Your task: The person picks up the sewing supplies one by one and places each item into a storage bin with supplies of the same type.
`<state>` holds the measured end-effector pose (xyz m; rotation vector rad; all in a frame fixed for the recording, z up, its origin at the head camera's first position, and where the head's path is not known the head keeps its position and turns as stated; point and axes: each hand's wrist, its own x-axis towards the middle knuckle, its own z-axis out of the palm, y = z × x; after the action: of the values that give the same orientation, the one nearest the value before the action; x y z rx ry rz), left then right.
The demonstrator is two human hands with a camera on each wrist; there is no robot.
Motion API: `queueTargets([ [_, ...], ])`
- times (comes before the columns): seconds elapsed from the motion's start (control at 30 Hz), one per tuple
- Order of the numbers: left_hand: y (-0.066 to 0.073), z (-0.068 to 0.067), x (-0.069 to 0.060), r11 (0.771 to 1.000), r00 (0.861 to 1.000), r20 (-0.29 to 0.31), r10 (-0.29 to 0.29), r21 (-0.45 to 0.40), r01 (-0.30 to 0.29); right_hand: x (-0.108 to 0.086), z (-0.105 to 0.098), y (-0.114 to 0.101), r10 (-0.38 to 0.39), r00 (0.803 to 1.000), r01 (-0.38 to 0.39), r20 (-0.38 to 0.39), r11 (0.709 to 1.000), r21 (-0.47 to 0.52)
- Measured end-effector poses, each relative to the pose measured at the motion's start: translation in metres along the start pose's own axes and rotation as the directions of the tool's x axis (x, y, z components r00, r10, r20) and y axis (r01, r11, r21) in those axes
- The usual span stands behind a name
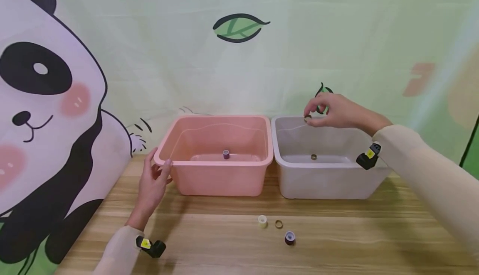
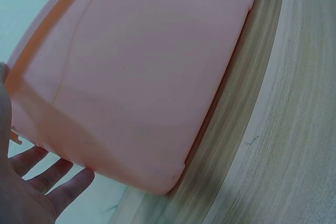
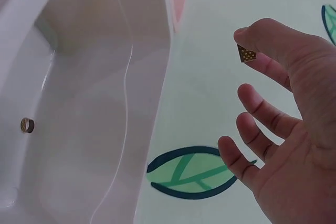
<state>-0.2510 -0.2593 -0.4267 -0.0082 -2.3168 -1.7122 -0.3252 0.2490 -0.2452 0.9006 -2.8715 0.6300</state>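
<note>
The grip of the right hand [image 1: 338, 109] pinches a small ring [image 1: 307, 118] between thumb and forefinger, likely because so slight a thing suits fingertips; it is up near the far rim of the grey tub [image 1: 323, 183]. The left hand [image 1: 153, 181] grips the near left corner of the pink tub [image 1: 218, 179], perhaps steadying it. Another ring [image 1: 314, 157] lies in the grey tub, a dark cap [image 1: 226, 154] in the pink: the kinds seem kept apart. On the near desk [image 1: 217, 250] are a pale cap [image 1: 262, 221], a third ring [image 1: 278, 224] and a second dark cap [image 1: 290, 238].
</note>
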Motion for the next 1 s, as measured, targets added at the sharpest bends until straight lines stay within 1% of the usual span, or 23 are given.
queueTargets([
  [0.1, 0.0, -0.001, 0.0, 1.0, 1.0, -0.004, 0.001, 0.006, -0.001, 0.005, 0.001, 0.006, 0.04, 0.999, -0.04, 0.017, 0.999, 0.009],
  [0.23, 0.0, -0.002, -0.001, 1.0, 1.0, -0.005, -0.002, 0.01, 0.002, 0.01, 0.004, 0.015, 0.071, 0.997, -0.071, 0.023, 0.997, 0.009],
  [0.37, 0.0, -0.002, -0.001, 1.0, 1.0, -0.005, -0.005, 0.01, 0.005, 0.012, 0.006, 0.023, 0.103, 0.994, -0.104, 0.025, 0.995, 0.01],
  [0.53, 0.0, -0.003, -0.001, 1.0, 1.0, -0.008, -0.002, 0.016, 0.002, 0.013, 0.009, 0.032, 0.147, 0.989, -0.148, 0.034, 0.988, 0.034],
  [0.77, 0.001, -0.003, 0.0, 1.0, 1.0, -0.006, -0.02, 0.016, 0.02, 0.016, 0.014, 0.047, 0.198, 0.979, -0.2, 0.047, 0.979, 0.045],
  [1.0, 0.004, -0.001, -0.002, 1.0, 1.0, 0.002, 0.009, -0.004, -0.009, 0.017, 0.018, 0.06, 0.224, 0.973, -0.226, 0.056, 0.973, 0.039],
])
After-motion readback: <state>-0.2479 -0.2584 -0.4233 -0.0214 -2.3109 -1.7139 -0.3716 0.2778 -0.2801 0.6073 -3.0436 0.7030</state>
